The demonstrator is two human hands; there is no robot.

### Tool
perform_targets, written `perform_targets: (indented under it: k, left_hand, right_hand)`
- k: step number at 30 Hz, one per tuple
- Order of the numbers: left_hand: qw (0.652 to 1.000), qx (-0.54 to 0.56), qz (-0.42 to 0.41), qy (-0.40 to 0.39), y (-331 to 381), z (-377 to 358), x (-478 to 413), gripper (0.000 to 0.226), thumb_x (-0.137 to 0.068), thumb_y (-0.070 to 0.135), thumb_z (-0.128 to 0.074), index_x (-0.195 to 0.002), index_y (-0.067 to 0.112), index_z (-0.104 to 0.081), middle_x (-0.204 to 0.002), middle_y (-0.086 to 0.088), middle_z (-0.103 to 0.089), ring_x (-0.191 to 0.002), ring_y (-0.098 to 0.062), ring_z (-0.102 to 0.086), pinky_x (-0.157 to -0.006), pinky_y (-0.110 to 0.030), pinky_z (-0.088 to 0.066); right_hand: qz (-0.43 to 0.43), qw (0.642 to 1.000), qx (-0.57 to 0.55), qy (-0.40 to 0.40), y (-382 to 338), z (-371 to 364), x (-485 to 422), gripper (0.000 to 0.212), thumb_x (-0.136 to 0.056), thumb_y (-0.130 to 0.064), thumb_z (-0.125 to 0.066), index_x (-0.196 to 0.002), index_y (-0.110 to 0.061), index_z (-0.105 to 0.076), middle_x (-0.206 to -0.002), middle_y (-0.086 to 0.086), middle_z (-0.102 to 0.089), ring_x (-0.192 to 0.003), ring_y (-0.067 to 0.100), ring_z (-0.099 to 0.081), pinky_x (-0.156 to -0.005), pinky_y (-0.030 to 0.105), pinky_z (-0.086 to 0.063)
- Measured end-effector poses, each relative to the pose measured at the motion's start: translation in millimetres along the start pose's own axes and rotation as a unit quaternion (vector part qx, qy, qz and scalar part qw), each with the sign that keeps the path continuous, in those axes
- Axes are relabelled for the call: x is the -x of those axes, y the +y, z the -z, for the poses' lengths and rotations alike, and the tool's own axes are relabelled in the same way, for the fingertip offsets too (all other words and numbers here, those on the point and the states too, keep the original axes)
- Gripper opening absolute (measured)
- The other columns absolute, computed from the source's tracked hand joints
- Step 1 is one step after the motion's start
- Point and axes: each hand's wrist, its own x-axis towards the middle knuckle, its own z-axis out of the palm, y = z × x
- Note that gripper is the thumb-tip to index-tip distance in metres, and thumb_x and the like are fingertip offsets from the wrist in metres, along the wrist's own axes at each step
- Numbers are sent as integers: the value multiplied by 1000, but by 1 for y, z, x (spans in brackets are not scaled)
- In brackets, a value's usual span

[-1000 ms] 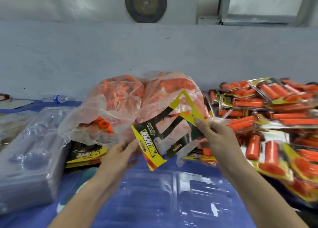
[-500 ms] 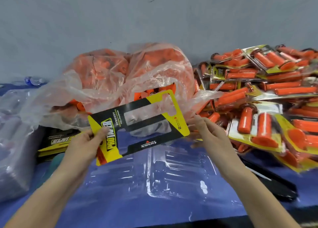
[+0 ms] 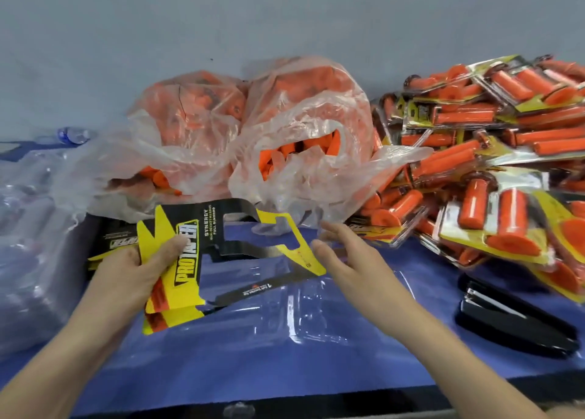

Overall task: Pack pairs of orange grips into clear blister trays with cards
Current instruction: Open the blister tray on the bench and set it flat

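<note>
Hovering over the clear blister tray [image 3: 300, 308] on the bench [image 3: 411, 292], the card [image 3: 221, 238] is pinched at one end by the left hand [image 3: 133, 273] — presumably for seating; fingers [image 3: 338, 238] of the right hand [image 3: 351, 260] are spread, empty.

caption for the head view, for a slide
Left hand grips a black-and-yellow card over a clear blister tray; open right hand beside it, bagged orange grips behind.

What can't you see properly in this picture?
Head view only:
- Card: small print too blurred to read.
- Bags: cloudy plastic hides how many grips are inside.
- Tray stack: blurred, cut off by the left edge.
- Bottle: tiny, partly behind the bags.
</note>
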Motion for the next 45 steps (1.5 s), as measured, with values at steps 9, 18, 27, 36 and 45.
perform_targets:
  k: [9,18,27,36,45]
  left_hand:
    - [985,156,-67,-21,43,-28,12,37,-66,58,-73,-81,24,-76,-82,-3,-77,-68,-15,-71,-56,-27,-56]
    - [982,153,-98,45,60,-25,19,68,-83,75,-39,-65,14,-64,-56,3,-62,-52,-6,-60,-49,-13,-47]
    - [974,52,-215,42,79,14,15,65,-94,70,-39,-79,11,-60,-66,-14,-63,-59,-20,-61,-52,-34,-51]
    - [939,27,-51,339,52,140,-49,49,-100,57,-35,-78,18,-56,-75,-6,-63,-64,-22,-58,-62,-32,-47]
    - [919,68,125,368,23,150,-119,45,-106,26,-27,-139,1,-45,-138,-21,-54,-121,-37,-57,-83,-38,-49]
  right_hand:
    - [269,921,280,14,-90,-43,18,80,-83,-75,-40,-149,-35,-22,-148,-8,-37,-131,17,-41,-106,36,-36]
    - [214,972,60,-73,-96,-83,-1,66,-90,-53,-61,-143,-53,-22,-132,-35,-29,-113,-3,-47,-87,18,-43]
    - [173,966,-158,109,-118,-51,-23,37,-96,-9,-54,-112,-41,-64,-82,-7,-73,-76,16,-69,-64,21,-51]
    - [97,869,-349,337,-121,10,-63,14,-92,-19,-60,-88,-25,-72,-79,-11,-71,-78,17,-69,-71,39,-53]
    - [163,879,-284,345,-128,18,-47,21,-97,-27,-55,-110,-17,-68,-87,-11,-73,-73,10,-67,-56,19,-51]
